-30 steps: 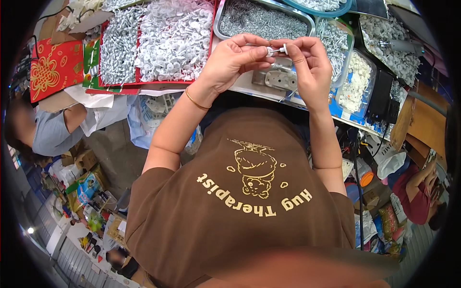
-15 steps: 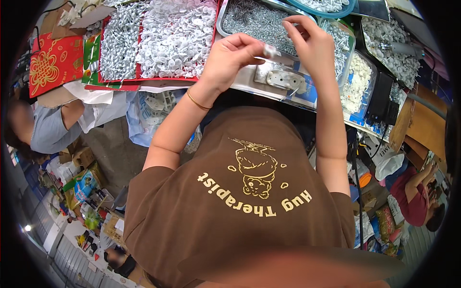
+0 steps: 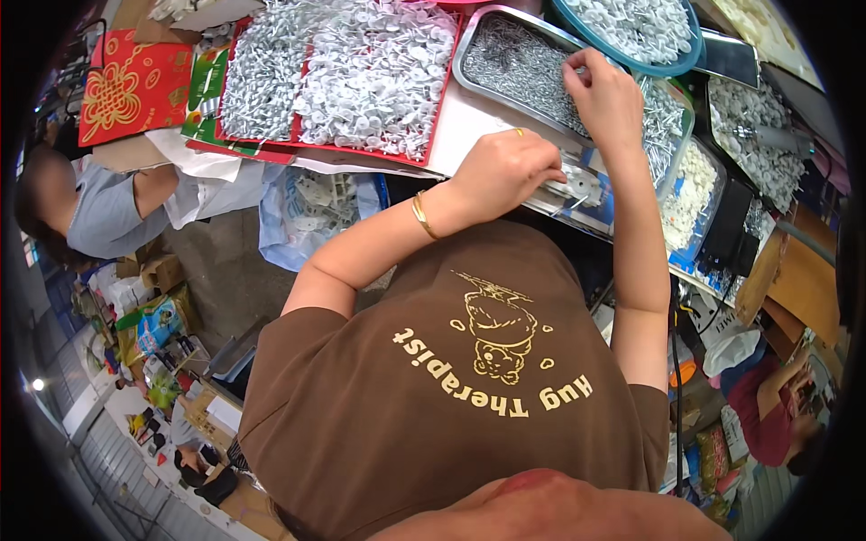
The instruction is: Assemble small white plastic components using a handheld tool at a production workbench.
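My left hand (image 3: 507, 173), a gold bangle at its wrist, is closed with thumb and fingers pinched together at the near edge of the table. Its fingertips are right beside a small whitish block with holes (image 3: 585, 187), partly covered by the hand. Whatever is in the pinch is hidden. Over the right side of a metal tray (image 3: 464, 56) of small silver screws (image 3: 519, 70), my right hand (image 3: 609, 101) has its fingers curled and tips together. Anything between those tips is too small to make out.
Left of the tray, a red box (image 3: 442, 117) holds white disc-headed pieces and grey plugs. A teal bowl (image 3: 690, 45), clear tubs and a dark phone (image 3: 729, 59) crowd the right. Below the table edge hangs a bag of white parts (image 3: 316, 212). Other people sit on both sides.
My left hand has moved right and nearer me, down to the whitish block; the small white piece in its pinch is now hidden. My right fingers have drawn together. The view has shifted.
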Demonstrator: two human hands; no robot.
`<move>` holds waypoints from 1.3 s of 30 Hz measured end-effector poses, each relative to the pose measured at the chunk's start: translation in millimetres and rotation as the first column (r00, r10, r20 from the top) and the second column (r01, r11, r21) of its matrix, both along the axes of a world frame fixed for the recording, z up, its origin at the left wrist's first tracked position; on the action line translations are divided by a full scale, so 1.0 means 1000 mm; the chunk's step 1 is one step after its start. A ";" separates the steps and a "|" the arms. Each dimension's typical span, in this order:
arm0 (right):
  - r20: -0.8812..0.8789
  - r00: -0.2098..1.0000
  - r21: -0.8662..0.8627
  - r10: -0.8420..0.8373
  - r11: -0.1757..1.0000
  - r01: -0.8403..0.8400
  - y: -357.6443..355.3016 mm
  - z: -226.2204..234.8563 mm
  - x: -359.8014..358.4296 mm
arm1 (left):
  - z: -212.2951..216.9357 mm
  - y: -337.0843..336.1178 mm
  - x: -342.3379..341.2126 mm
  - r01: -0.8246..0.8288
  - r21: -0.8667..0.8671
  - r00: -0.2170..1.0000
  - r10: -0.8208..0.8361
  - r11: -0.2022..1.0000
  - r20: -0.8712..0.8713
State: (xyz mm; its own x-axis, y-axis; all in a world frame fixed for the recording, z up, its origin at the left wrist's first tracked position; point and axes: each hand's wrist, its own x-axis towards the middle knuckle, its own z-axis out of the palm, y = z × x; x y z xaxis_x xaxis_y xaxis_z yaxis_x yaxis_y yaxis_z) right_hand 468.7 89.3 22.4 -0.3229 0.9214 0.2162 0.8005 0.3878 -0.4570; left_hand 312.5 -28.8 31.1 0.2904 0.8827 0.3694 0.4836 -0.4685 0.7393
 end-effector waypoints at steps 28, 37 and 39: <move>-0.519 0.832 -0.322 -0.198 0.946 0.024 -0.068 0.032 0.051 | -0.012 0.195 -0.286 -0.783 0.303 0.237 0.711 0.543 -0.662; -0.524 0.834 -0.299 -0.174 0.954 0.011 -0.067 0.040 0.047 | -0.020 0.225 -0.310 -0.695 0.204 0.389 0.600 0.689 -0.699; -0.516 0.844 -0.288 -0.148 0.958 -0.009 -0.069 0.040 0.047 | -0.008 0.227 -0.318 -0.632 -0.079 0.571 0.394 0.771 -0.720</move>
